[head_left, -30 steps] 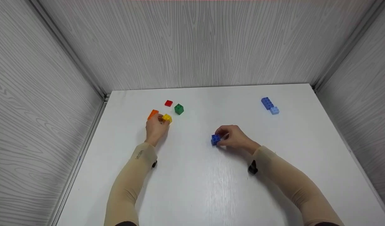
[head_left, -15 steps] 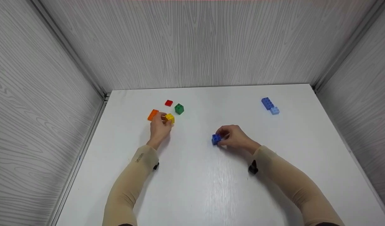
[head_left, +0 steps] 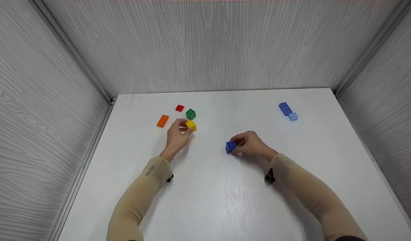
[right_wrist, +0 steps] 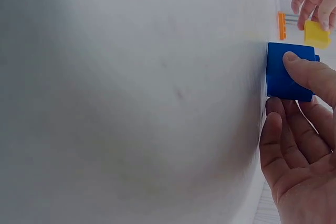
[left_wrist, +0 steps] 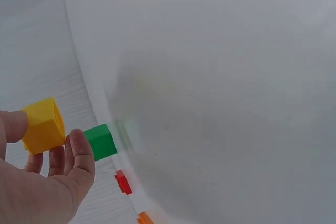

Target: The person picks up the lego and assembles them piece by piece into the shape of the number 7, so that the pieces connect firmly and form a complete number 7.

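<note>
My left hand (head_left: 177, 136) pinches a yellow building block (head_left: 191, 126) between thumb and fingers, just in front of the green block (head_left: 191, 114). In the left wrist view the yellow block (left_wrist: 44, 126) appears raised off the table, with the green block (left_wrist: 101, 141) beyond the fingertips. Near the middle of the table, my right hand (head_left: 251, 145) grips a dark blue studded block (head_left: 230, 147) from its right side. The right wrist view shows the thumb on one face of that blue block (right_wrist: 289, 72), which stands on the tabletop.
On the left lie a flat orange block (head_left: 163, 121) and a small flat red block (head_left: 180, 108). A long blue block (head_left: 285, 108) and a light blue block (head_left: 293, 116) sit together at the back right. Grey wood-grain panels (head_left: 205, 47) enclose the white table (head_left: 205, 201).
My left hand has moved right with the yellow block, away from the orange block, which now shows fully. The right hand and the dark blue block have stayed in place.
</note>
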Available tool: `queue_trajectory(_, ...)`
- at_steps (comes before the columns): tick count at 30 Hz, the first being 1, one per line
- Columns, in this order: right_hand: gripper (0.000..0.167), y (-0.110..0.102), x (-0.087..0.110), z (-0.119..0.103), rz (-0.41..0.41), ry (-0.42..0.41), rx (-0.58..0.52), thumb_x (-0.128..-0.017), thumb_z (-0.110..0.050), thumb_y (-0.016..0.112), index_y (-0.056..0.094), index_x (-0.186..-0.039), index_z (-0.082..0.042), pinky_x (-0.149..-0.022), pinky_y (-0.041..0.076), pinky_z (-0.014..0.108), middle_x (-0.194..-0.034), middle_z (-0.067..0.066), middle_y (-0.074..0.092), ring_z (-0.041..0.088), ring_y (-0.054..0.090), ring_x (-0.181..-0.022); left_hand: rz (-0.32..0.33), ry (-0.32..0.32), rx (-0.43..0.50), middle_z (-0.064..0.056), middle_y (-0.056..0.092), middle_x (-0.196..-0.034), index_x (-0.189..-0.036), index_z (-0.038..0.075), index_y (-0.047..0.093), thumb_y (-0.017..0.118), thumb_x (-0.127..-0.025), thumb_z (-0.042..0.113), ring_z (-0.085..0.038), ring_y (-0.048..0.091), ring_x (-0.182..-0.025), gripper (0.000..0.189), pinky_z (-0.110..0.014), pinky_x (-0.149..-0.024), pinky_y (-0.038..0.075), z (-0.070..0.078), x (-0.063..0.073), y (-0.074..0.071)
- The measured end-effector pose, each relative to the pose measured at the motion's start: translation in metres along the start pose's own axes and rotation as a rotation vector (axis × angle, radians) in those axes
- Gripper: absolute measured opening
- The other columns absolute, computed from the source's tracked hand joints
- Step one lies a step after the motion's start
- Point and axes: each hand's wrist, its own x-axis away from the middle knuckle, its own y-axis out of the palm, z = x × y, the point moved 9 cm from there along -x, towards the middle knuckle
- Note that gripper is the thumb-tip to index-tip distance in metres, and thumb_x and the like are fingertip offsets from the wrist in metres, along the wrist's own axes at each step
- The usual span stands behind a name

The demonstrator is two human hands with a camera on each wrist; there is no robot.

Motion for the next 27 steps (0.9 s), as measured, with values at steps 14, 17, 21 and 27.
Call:
queue_trajectory(14, 0.039, 0.000, -0.002, 0.001, -0.012, 0.001, 0.033, -0.088, -0.016, 0.095, 0.086, -0.125, -0.018, -0.097, 0.065, 0.039, -0.122, 0.004, 0.085, 0.022, 0.075, -0.107, -0.145, 0.107, 0.058, -0.011, 0.070, -0.145, -0.145, 0.011, 0.064, 0.073, -0.110, 0.016, -0.031, 0.069, -0.132, 0.036, -0.046, -0.118, 0.060, 0.036, 0.023, 0.027)
queue_trajectory(17, 0.038, 0.001, -0.002, 0.001, -0.008, -0.001, 0.046, -0.088, -0.015, 0.095, 0.086, -0.124, -0.018, -0.095, 0.065, 0.039, -0.120, 0.004, 0.084, 0.021, 0.074, -0.104, -0.167, 0.129, 0.071, -0.012, 0.071, -0.144, -0.144, 0.011, 0.065, 0.073, -0.110, 0.015, -0.032, 0.070, -0.131, 0.036, -0.046, -0.117, 0.061, 0.042, 0.027, 0.032)
queue_trajectory(21, 0.037, 0.002, -0.003, -0.001, -0.007, -0.011, 0.072, -0.088, -0.017, 0.095, 0.086, -0.124, -0.017, -0.097, 0.064, 0.040, -0.119, 0.004, 0.084, 0.021, 0.072, -0.103, -0.197, 0.169, 0.065, -0.012, 0.072, -0.142, -0.142, 0.011, 0.067, 0.074, -0.109, 0.015, -0.032, 0.071, -0.130, 0.034, -0.047, -0.117, 0.061, 0.049, 0.031, 0.039)
queue_trajectory(27, 0.039, 0.002, -0.004, 0.001, -0.014, 0.029, 0.074, -0.088, -0.020, 0.095, 0.086, -0.127, -0.019, -0.096, 0.063, 0.038, -0.120, 0.002, 0.084, 0.021, 0.070, -0.105, -0.215, 0.186, 0.071, -0.011, 0.073, -0.140, -0.140, 0.012, 0.068, 0.075, -0.108, 0.016, -0.032, 0.072, -0.128, 0.033, -0.046, -0.116, 0.062, 0.055, 0.032, 0.047)
